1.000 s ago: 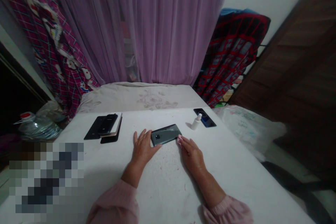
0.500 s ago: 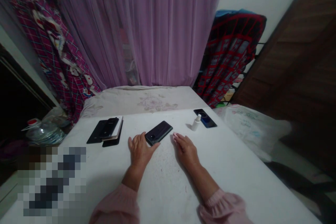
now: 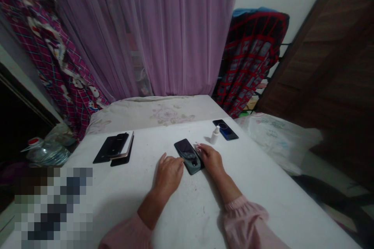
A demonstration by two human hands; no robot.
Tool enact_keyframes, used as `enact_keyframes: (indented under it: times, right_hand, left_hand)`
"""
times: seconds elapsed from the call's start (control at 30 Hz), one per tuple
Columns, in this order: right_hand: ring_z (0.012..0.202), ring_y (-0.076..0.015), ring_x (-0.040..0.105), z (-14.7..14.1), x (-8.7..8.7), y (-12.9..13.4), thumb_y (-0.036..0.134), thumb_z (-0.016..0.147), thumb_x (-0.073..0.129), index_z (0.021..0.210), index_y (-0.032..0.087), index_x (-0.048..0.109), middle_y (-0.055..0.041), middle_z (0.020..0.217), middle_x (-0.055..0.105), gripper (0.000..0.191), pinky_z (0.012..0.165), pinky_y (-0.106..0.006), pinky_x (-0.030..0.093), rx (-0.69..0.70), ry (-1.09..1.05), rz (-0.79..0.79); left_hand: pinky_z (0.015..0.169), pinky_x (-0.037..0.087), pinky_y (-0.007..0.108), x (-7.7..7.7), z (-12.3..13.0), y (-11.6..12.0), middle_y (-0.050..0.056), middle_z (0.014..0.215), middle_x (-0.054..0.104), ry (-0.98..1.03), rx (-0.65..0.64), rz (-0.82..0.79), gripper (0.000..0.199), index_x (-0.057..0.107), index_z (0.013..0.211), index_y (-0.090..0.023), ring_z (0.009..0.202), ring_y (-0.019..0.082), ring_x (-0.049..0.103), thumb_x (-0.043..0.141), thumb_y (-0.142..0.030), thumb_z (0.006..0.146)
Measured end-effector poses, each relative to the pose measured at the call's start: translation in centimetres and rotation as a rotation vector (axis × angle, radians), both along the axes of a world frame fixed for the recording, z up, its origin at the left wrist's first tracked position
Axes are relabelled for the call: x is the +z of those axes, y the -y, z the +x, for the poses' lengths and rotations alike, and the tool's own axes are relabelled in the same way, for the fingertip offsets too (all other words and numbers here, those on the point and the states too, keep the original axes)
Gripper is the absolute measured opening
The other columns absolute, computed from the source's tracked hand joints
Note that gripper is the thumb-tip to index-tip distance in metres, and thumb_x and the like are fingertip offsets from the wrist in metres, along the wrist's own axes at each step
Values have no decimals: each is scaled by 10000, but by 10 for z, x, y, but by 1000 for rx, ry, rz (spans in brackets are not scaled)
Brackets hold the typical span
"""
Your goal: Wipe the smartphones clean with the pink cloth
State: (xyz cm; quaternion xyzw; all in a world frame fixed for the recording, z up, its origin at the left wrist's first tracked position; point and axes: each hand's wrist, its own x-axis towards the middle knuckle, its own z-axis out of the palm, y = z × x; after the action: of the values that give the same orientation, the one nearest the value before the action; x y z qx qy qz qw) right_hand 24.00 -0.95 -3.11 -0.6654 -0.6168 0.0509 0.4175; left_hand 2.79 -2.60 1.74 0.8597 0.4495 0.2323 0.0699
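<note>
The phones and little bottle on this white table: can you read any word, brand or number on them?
None can be read. The small white bottle, the dark phone, the phone behind it and the stacked phones show nothing legible. Faint blue marks on the white bundle are too blurred to read.

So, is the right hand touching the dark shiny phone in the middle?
Touching. The head view shows the fingers of the right hand lying against the right edge of the dark, shiny rectangular smartphone, with no gap between them.
</note>
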Motion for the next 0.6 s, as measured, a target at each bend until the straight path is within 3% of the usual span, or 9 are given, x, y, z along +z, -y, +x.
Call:
enact_keyframes:
  times: [0.1,0.2,0.37,0.6]
  right_hand:
    - [986,-217,677,3,-2,7,213,821,467,987,245,722,-41,1081,724,306,878,-364,536,-35,-80,23]
    - [985,-221,678,2,-1,10,245,818,468,995,244,717,-44,1072,727,305,872,-365,536,-63,-154,37]
    - [981,-224,679,3,0,9,290,826,471,1006,232,716,-59,1054,733,310,889,-373,530,-34,-240,50]
    - [990,-228,675,3,-1,9,321,836,475,1007,229,717,-62,1057,731,311,905,-386,526,-39,-303,73]
  left_hand:
    - [1112,286,500,3,-5,-40,48,1181,672,-116,-61,0,406,623,1158,-263,1156,246,560,512,-115,796]
    - [1165,142,529,6,-4,-79,16,1454,473,-261,-251,-4,646,525,1309,-268,1391,250,332,485,-27,711]
    - [1162,85,532,11,17,-119,27,1440,490,-396,-401,-71,709,507,1318,-275,1416,216,289,458,0,667]
    - [1157,61,502,12,34,-136,59,1260,638,-456,-451,-114,574,605,1138,-283,1220,273,530,618,-93,597]
